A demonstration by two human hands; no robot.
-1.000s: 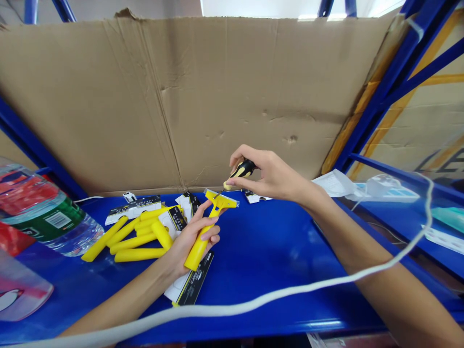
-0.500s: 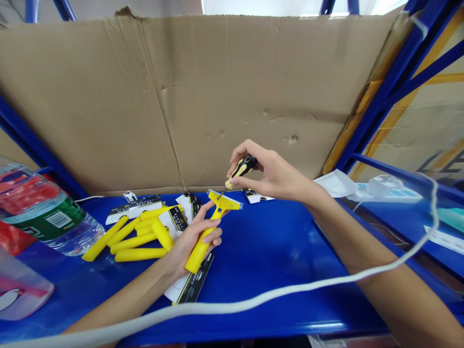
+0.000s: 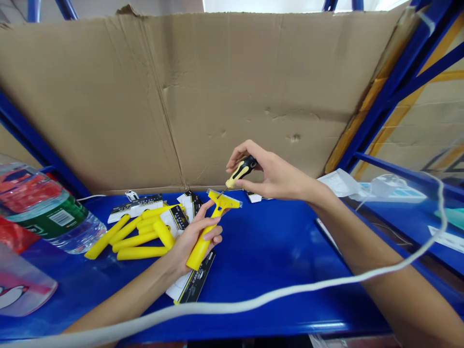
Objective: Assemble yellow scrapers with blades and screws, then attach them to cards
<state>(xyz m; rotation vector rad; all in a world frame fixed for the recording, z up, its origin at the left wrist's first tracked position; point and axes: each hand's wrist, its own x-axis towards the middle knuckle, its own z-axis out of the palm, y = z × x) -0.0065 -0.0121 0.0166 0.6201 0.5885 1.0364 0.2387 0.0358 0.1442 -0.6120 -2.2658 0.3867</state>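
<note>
My left hand (image 3: 201, 232) is wrapped round the handle of a yellow scraper (image 3: 197, 253), tilted with its wide T-shaped head pointing up and away. A clear strip edges that head. In my right hand (image 3: 259, 169) is a black and pale-yellow screwdriver (image 3: 241, 172), held by the fingertips and slanting down to the left. Its thin shaft meets the scraper's head near the left side; the exact contact of the tip is too small to tell. Several yellow tube handles (image 3: 141, 253) lie in a pile left of my left hand.
Black and white packaging cards (image 3: 195, 280) lie under and behind my left hand. At left stand a large water bottle (image 3: 61, 217) and a clear plastic cup (image 3: 25, 285). A white cable (image 3: 268, 298) crosses the foreground. Cardboard (image 3: 232, 87) walls the back of the blue shelf (image 3: 275, 251).
Both hands keep nearly the same pose, screwdriver on the scraper's head. The right-hand fingers have shifted slightly on the screwdriver handle. The whole view has moved a little.
</note>
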